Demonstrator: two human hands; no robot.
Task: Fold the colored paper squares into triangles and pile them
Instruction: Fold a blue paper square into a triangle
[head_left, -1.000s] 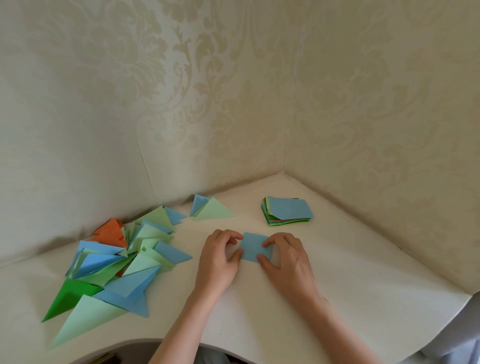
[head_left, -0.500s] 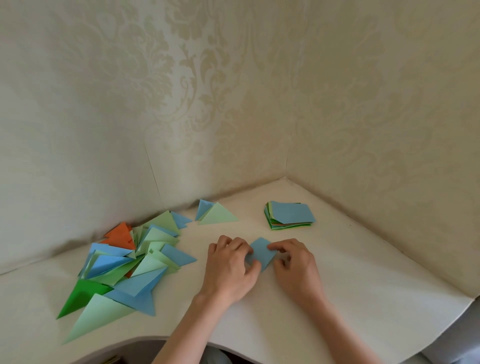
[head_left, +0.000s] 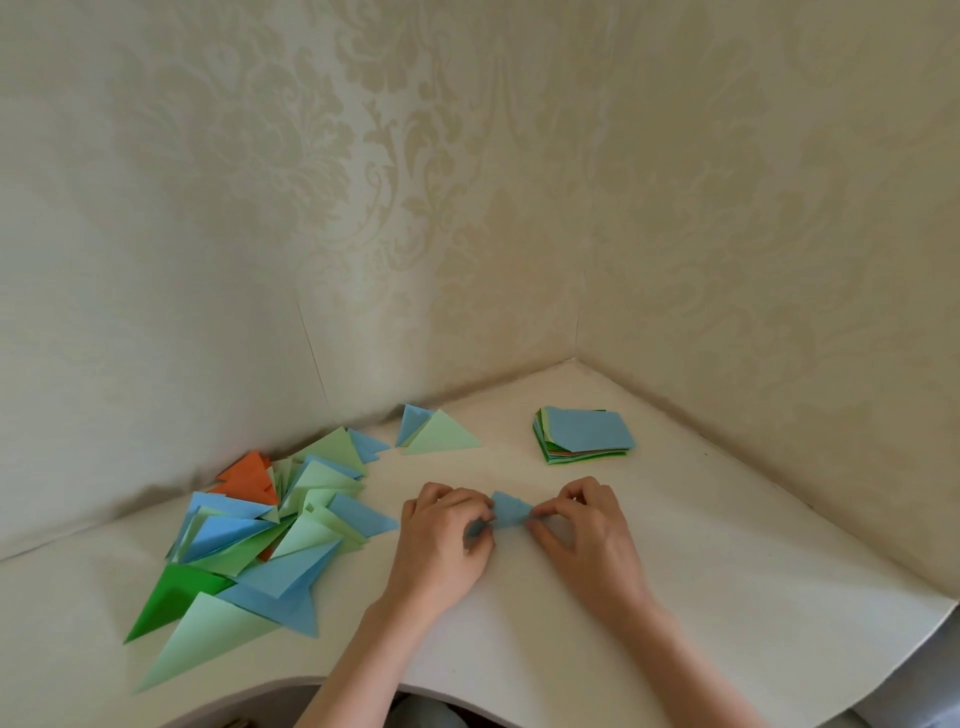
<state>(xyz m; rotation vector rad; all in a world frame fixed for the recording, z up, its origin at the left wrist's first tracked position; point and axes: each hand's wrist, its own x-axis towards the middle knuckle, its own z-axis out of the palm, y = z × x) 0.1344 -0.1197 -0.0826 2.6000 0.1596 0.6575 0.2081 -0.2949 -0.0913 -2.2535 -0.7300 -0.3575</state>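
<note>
Together, left hand (head_left: 441, 540) and right hand (head_left: 582, 525) fingers curl, pinching the blue paper (head_left: 506, 512).

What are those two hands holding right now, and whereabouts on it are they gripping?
A small blue paper, partly folded. The left hand pinches its left end and the right hand pinches its right end, low over the white table.

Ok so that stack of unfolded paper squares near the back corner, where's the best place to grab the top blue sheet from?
Probably the near right corner of the top blue sheet, approached from the front right. The stack of squares is fanned out, so the sheet sits offset from the sheets below it, giving a fingertip an edge to lift. The right hand is closest, though it now pinches the blue paper being folded together with the left hand.
</note>
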